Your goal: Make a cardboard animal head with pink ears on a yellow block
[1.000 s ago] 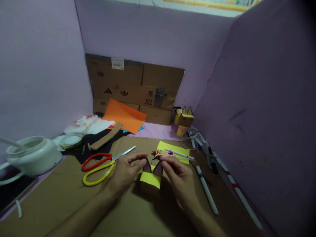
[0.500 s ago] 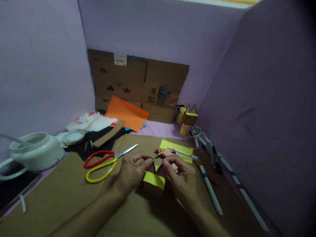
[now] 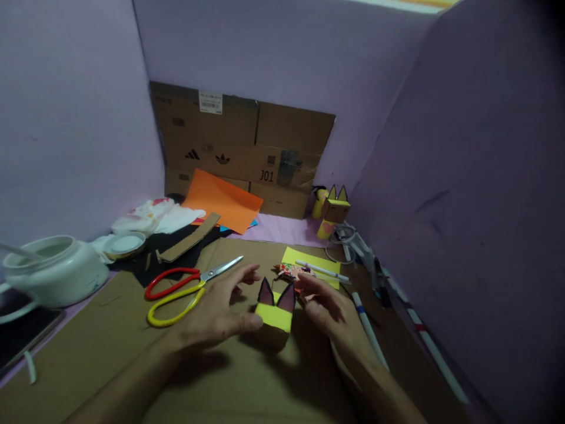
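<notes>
A small cardboard box (image 3: pixel 272 335) with a yellow paper top sits on the cardboard sheet (image 3: pixel 247 388) between my hands. Two pointed ears (image 3: pixel 286 298), purplish with black edges, stand up from its top. My left hand (image 3: pixel 214 313) is open beside the box, thumb stretched to its left side; whether the thumb touches it I cannot tell. To the right, my right hand (image 3: pixel 332 312) is open too, its fingers loosely curved and apart from the box. Left of my left hand lie scissors (image 3: pixel 203 277) with red and yellow handles.
Pens (image 3: pixel 371 333) and yellow paper (image 3: pixel 291 257) lie to the right. At the back right stands an eared cardboard figure (image 3: pixel 336 211). Orange paper (image 3: pixel 223 200) leans near a large cardboard panel (image 3: pixel 291 126). A white pot (image 3: pixel 57 277) stands at the far left, with a phone (image 3: pixel 33 330) below it.
Both hands have let go of the ears and spread apart, fingers opening. The ears now stand upright unheld on the box. The view has shifted slightly.
</notes>
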The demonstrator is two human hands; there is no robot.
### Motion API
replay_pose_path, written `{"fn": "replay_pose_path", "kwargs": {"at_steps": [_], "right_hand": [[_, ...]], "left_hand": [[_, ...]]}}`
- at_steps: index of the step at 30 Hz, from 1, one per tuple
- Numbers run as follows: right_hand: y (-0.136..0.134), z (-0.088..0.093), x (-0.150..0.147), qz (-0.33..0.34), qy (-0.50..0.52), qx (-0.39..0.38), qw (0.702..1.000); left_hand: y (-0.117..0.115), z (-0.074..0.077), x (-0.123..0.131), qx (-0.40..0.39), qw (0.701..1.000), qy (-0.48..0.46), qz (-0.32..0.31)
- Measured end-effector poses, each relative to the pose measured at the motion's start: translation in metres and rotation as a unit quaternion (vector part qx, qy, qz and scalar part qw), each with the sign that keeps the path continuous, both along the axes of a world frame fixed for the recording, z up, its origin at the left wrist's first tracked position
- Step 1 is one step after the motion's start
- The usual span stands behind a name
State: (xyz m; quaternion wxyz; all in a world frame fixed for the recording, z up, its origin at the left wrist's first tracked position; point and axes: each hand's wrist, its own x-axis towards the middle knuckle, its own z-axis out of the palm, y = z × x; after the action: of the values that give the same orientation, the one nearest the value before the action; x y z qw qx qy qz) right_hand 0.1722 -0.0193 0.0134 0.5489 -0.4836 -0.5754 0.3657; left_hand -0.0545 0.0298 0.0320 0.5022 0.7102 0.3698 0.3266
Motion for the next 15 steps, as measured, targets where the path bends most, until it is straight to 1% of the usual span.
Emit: {"fn": "replay_pose_path", "kwargs": {"at_steps": [2,4,6,8,9,12,14,15], "right_hand": [[-0.004,-0.002,0.005,0.053,-0.058,-0.026,0.997],[-0.007,-0.005,0.004,0.084,-0.085,-0.045,0.992],[-0.008,-0.008,-0.001,0.108,-0.084,-0.055,0.989],[-0.008,-0.008,-0.008,0.132,-0.042,-0.072,0.988],[-0.008,-0.008,-0.01,0.144,-0.007,-0.082,0.986],[-0.005,-0.004,-0.013,0.166,0.092,-0.1,0.977],[-0.004,-0.004,-0.011,0.169,0.114,-0.101,0.974],[-0.004,-0.004,-0.011,0.167,0.115,-0.1,0.974]], "left_hand": [[-0.002,0.005,-0.002,-0.014,0.997,0.044,-0.063],[-0.005,0.009,0.003,-0.024,0.992,0.064,-0.107],[-0.008,0.008,0.011,-0.018,0.992,0.072,-0.106],[-0.008,0.004,0.017,-0.035,0.994,0.063,-0.082],[-0.008,0.002,0.018,-0.055,0.995,0.04,-0.077],[-0.004,-0.007,0.016,-0.11,0.988,-0.061,-0.086],[-0.001,-0.011,0.014,-0.123,0.983,-0.103,-0.095],[0.0,-0.012,0.013,-0.125,0.981,-0.11,-0.097]]}}
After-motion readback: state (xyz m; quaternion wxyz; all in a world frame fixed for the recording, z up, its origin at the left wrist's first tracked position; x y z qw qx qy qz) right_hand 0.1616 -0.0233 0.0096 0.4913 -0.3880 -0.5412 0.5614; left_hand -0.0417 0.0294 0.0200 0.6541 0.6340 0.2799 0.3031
